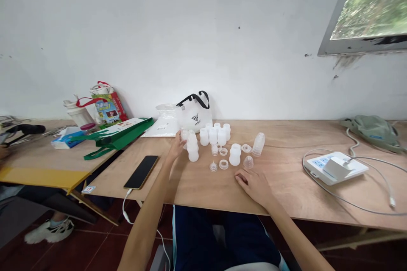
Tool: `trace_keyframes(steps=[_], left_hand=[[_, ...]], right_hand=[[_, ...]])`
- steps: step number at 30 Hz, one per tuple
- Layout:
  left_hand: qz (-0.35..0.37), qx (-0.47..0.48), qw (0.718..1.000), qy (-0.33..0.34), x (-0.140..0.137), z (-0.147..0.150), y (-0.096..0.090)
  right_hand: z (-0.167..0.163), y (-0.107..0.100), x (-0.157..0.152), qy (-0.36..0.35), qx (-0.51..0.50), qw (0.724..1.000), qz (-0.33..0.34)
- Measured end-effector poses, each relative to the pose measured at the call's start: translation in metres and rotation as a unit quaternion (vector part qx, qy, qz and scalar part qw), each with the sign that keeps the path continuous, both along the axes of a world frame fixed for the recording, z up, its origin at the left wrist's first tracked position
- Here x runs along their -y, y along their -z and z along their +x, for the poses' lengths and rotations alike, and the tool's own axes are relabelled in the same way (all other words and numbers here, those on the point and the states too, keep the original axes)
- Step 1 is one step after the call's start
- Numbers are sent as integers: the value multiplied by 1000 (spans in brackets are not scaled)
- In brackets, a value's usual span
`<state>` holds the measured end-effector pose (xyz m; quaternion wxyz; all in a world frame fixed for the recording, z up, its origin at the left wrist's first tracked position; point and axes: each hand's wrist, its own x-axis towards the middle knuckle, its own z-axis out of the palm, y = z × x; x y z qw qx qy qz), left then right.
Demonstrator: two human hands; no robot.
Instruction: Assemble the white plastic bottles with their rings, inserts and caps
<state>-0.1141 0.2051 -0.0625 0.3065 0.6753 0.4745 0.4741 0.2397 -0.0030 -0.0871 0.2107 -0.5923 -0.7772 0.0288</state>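
We are poising our left hand (pixel 174 147) just left of the tall white bottle (pixel 193 152), which is standing about upright, though we cannot tell whether its fingers are pinching anything, while our farther right hand (pixel 253 184) is lying loosely spread, seemingly unladen, below the clear dome cap (pixel 248 161)

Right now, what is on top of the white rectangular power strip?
A white block-shaped charger sits on the power strip; the surface beneath is covered and cannot be seen.
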Motion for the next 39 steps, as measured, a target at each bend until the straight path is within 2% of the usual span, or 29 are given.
trace_keyframes(steps=[6, 11, 14, 17, 21, 23, 26, 28, 31, 35, 39], left_hand=[[-7, 22, 999, 42, 7, -7, -3], [-3, 19, 1000, 19, 20, -10, -2], [0, 23, 999, -25, 28, -11, -3], [25, 39, 994, -102, 46, -5, -10], [105, 72, 964, -234, 96, 28, -30], [141, 82, 954, -252, 124, 51, -38], [109, 71, 976, -177, 154, 82, -39], [61, 9, 995, -81, 162, 96, -32], [41, -97, 994, 32, 163, 108, -16], [70, -173, 980, 62, 158, 111, 2], [60, -191, 977, 76, 154, 106, 12]], right_hand=[[0, 1, -1, 2, 4, 1000, 4], [-1, -2, 0, 6, 8, 1000, 2], [-1, -1, 0, 4, 2, 1000, -3], [-1, 0, -1, 2, 1, 1000, -5], [-1, -1, 0, 6, 10, 1000, 2], [-1, -1, 0, 8, 15, 1000, 3], [-1, -1, 0, 7, 16, 1000, 1], [-1, 0, 0, 3, 15, 1000, -1], [0, 0, -1, -1, 12, 1000, -5], [0, 0, -1, -3, 10, 1000, -3], [0, 3, -1, 1, 13, 1000, 4]])
